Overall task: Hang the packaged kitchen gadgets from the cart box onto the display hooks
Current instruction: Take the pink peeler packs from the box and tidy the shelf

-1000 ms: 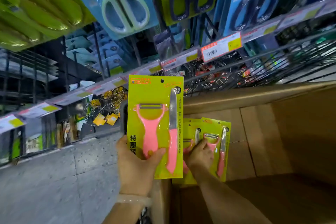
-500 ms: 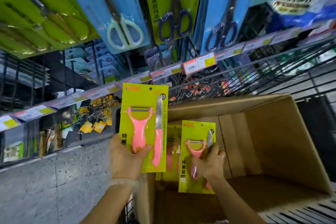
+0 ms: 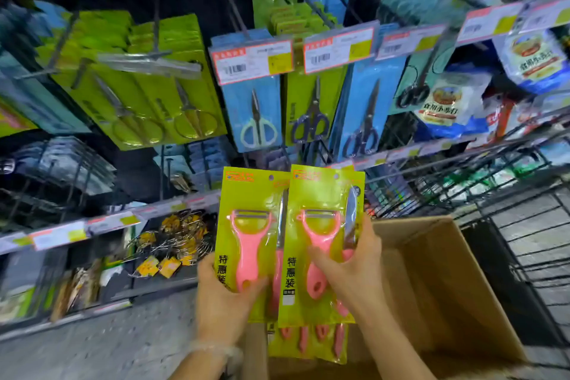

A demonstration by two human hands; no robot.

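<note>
Two yellow-green carded packs, each with a pink peeler and a knife, are held up side by side in front of the shelves. My left hand (image 3: 223, 302) grips the left pack (image 3: 246, 194) at its lower edge. My right hand (image 3: 354, 265) grips the right pack (image 3: 320, 194), which overlaps the left one's right edge. More of the same packs (image 3: 308, 339) lie below in the cardboard box (image 3: 431, 287) on the cart. Each held pack has a hang hole near its top. Display hooks (image 3: 317, 9) above carry yellow-green and blue carded goods.
Carded scissors (image 3: 257, 114) hang on hooks behind price tags (image 3: 253, 60). The black wire cart (image 3: 530, 225) surrounds the box at the right. Lower shelves at the left hold wire whisks with yellow tags (image 3: 172, 244). Bagged goods (image 3: 450, 102) hang at the upper right.
My right hand lifted a pack out of the box and brought it up beside the left pack. The view tilted upward toward the hooks.
</note>
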